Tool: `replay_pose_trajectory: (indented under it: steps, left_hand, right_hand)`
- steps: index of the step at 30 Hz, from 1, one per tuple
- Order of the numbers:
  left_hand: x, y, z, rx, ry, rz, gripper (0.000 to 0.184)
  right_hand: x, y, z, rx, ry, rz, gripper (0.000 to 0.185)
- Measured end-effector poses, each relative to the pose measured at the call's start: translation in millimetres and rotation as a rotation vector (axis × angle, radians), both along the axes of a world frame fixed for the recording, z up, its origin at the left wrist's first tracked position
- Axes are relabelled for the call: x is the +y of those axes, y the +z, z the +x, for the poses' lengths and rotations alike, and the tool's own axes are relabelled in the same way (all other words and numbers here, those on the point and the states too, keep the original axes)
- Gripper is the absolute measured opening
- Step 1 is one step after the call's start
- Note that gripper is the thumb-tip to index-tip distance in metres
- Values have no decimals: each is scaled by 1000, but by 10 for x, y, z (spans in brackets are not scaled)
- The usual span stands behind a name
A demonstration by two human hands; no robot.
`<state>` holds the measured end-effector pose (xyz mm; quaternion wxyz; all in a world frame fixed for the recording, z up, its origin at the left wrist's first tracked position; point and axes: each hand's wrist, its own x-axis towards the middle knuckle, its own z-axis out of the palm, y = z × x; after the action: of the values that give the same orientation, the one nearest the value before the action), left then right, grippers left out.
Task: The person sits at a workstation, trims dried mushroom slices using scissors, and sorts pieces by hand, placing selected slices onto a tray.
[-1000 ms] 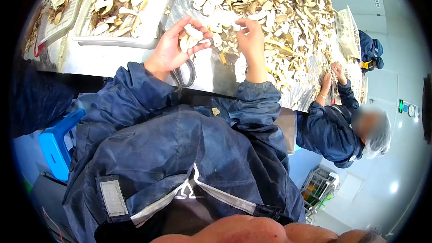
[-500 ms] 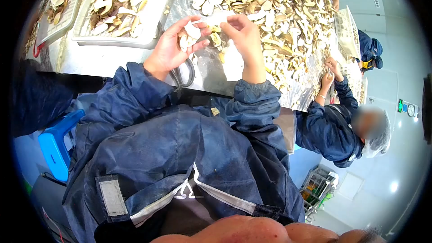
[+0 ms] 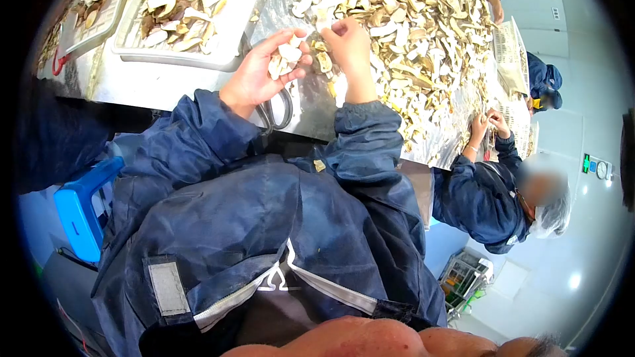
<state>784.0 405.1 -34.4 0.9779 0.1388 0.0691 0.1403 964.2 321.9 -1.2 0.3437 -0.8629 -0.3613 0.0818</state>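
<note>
Several pale mushroom slices [image 3: 286, 57] rest in my left hand [image 3: 254, 73], its fingers curled around them. To the right, my right hand [image 3: 350, 46] reaches over the metal table with thumb and forefinger close together at the edge of the sliced mushroom pile [image 3: 423, 33]. A pale slice seems to be at its fingertips, but glare blurs it. Small yellowish pieces [image 3: 323, 61] lie between my hands. Black-handled scissors [image 3: 281, 111] lie below my left hand at the table edge.
A white tray [image 3: 192, 58] of slices stands at the upper left, beside another tray [image 3: 99, 23] with a red clip. At the right a co-worker [image 3: 479, 198] in a hairnet has both hands at the pile's edge. White baskets [image 3: 509, 56] stand beyond.
My right hand has moved up and left, toward the near edge of the pile. My left hand still holds slices. The view has shifted slightly.
</note>
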Motion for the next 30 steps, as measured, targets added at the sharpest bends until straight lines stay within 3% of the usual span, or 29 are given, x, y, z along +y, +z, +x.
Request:
replay_pose_trajectory:
  steps: [8, 15, 19, 23, 30]
  left_hand:
    - [-15, -3, 34, -2, 55, -8, 27]
    - [-38, 51, 36, 32, 83, 40, 26]
    - [-59, 47, 27, 51, 90, 24, 26]
    - [-63, 93, 8, 125, 75, 96, 25]
    - [-70, 132, 14, 143, 86, 78, 24]
  right_hand:
    - [-212, 109, 111, 219, -67, 253, 20]
    - [-358, 309, -63, 768, 52, 451, 17]
    - [-355, 316, -220, 790, 193, 326, 13]
    - [-324, 365, -378, 921, 229, 286, 12]
    - [-351, 314, -347, 918, 266, 208, 14]
